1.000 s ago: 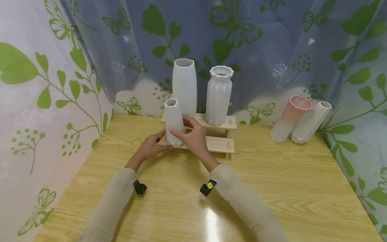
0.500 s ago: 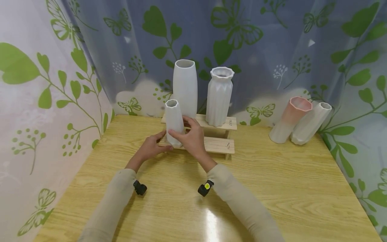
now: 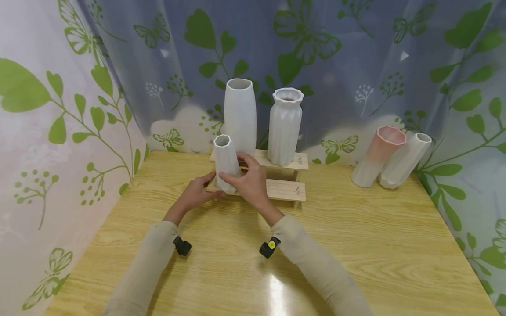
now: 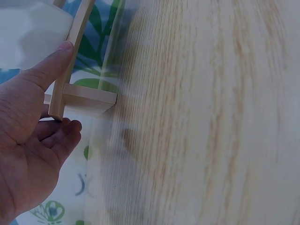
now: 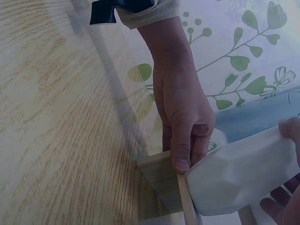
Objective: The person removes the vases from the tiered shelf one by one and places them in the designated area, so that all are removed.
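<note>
**Right hand (image 3: 251,182) on the small white vase (image 3: 224,162), left hand (image 3: 196,193) on the wooden stand (image 3: 280,188)**

There are two hands and five vases. The right hand has its thumb and fingers bent around one small white vase, low down on its side. That vase stands on the low board of the one wooden stand, at the left end. The left hand pinches that same end of the low board, with its thumb on the front edge and its fingers curled below. The hands are close to each other, with the vase between them.

The stand has two boards, one high and one low. It sits near the back edge of the worktop (image 3: 336,241), a bit left of the middle. Two more white vases stand up on the high board. One is a tall smooth vase (image 3: 240,114) on the left. The other is a ribbed vase (image 3: 284,131) with a wavy rim, on the right.

The last two vases are near the back right corner of the worktop. One is a pink and white vase (image 3: 377,158), and just beside it is a slim white vase (image 3: 405,162). Both look slanted to the right. I cannot tell if they touch.

Two pale sleeves (image 3: 320,263) cover the arms.
</note>
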Motion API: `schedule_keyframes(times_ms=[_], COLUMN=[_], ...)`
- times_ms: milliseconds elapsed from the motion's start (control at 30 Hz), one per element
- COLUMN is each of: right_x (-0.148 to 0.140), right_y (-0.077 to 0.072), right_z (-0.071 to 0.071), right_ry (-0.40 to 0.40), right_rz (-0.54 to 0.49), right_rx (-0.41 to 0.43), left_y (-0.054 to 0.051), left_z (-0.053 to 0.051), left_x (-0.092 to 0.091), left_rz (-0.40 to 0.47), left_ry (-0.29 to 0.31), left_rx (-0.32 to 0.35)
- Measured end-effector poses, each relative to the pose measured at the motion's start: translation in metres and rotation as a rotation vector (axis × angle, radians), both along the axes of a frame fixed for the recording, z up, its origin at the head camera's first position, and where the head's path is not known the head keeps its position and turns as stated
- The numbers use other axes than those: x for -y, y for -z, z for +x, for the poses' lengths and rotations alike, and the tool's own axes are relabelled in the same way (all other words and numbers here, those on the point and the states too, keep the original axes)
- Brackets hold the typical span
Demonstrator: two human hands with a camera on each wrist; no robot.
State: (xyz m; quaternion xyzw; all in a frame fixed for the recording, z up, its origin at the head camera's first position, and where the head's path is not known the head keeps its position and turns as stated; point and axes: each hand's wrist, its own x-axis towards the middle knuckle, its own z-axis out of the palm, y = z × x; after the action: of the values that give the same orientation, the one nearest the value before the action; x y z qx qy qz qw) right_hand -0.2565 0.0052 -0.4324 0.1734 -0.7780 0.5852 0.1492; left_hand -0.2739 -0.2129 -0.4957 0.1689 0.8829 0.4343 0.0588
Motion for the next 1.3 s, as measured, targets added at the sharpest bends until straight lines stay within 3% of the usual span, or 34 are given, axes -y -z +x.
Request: schedule_keyframes(times_ms=[267, 667, 1300], right_x=[-0.007, -0.032, -0.077], right_y=[-0.007, -0.024, -0.031], right_z=[0.009, 0.019, 0.028], right_ry=[0.001, -0.011, 0.052], right_rz=[0.004, -0.001, -0.052], right_rx=[0.017, -0.012, 0.028], left_y=[-0.001, -0.002, -0.003], left_z=[0.0, 0.001, 0.001], left_x=[0.0, 0.0, 0.0], left_rz=[-0.003, -0.054, -0.066], left_ry=[0.002, -0.01, 0.009], left_rx=[-0.013, 0.022, 0.022])
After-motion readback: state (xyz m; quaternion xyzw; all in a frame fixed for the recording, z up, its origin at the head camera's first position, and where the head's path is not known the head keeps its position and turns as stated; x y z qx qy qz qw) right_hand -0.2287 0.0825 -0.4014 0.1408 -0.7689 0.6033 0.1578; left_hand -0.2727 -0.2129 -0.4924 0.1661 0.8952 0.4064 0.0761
